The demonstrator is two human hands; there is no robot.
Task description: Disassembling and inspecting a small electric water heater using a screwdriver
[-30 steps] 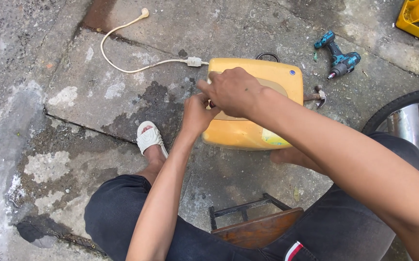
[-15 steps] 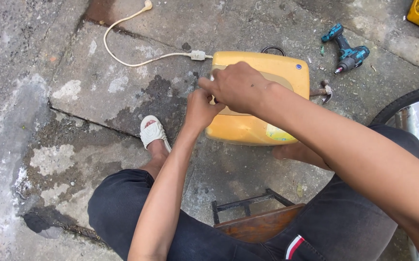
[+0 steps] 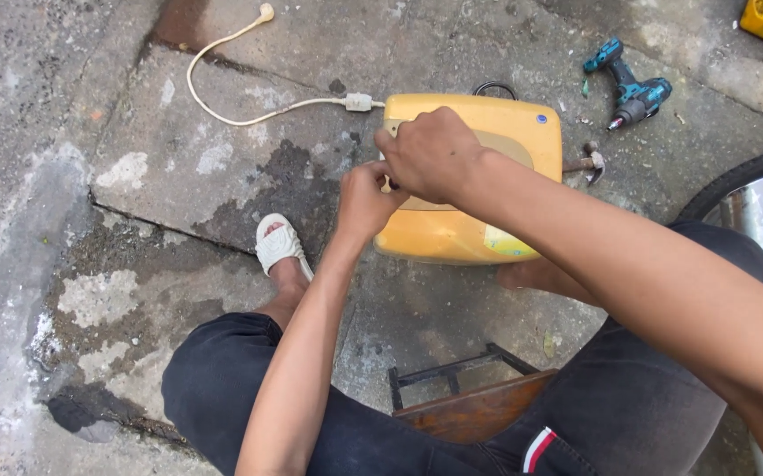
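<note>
Yellow casing lies crosswise; both hands at left end.

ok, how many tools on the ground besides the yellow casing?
2. A blue cordless drill lies on the concrete at upper right. A hammer lies against the right edge of the yellow casing, partly hidden. More may sit under the hands or casing.
</note>
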